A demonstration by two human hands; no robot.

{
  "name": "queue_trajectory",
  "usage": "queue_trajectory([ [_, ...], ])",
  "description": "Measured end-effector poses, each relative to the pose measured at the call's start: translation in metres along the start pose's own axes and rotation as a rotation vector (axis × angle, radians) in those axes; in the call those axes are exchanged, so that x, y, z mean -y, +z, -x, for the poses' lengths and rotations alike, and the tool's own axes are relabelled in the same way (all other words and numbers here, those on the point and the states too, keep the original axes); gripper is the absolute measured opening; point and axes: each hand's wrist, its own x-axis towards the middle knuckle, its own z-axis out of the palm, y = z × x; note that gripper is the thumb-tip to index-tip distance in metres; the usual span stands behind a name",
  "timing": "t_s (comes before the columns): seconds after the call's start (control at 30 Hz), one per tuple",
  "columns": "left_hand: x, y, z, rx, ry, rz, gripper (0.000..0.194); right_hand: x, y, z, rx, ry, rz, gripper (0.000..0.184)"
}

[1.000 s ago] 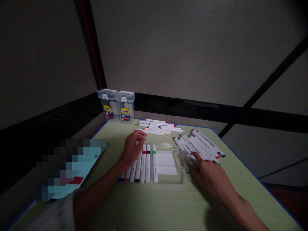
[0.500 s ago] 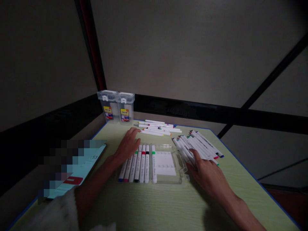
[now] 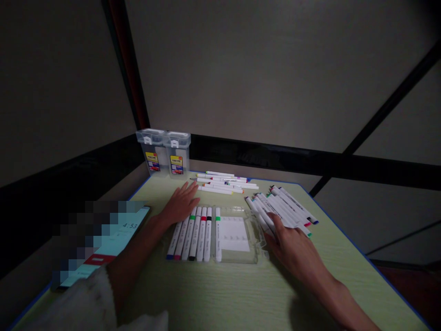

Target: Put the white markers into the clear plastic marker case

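Note:
My left hand (image 3: 179, 203) rests with its fingers spread at the far left corner of an open clear plastic case (image 3: 255, 257). In the case's left half lies a row of several white markers (image 3: 196, 239) with coloured ends. One green-banded marker (image 3: 218, 236) lies in its right half, beside a white printed sheet (image 3: 235, 234). To the right of the case, the thumb and index finger of my right hand (image 3: 296, 248) close around a white marker (image 3: 258, 212) at the near left edge of a marker pile (image 3: 285, 209). The marker's near end is hidden by the fingers.
Another group of loose markers (image 3: 222, 182) lies toward the back. Two clear lidded boxes (image 3: 177, 154) with yellow labels stand at the back left corner. A lit tablet or phone (image 3: 117, 239), partly pixelated, lies at the left edge of the table (image 3: 220, 294).
My left hand's fingers have spread and flattened, and the hand has shifted slightly left. My right hand stays at the same marker. The view has moved a little.

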Motion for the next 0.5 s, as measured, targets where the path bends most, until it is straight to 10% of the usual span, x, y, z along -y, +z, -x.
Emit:
queue_trajectory([
  [0.5,-0.0079,-0.0003,-0.0034,0.08,0.039,-0.156,0.051,-0.0018,0.004,-0.0001,-0.005,-0.008,-0.028,0.038],
])
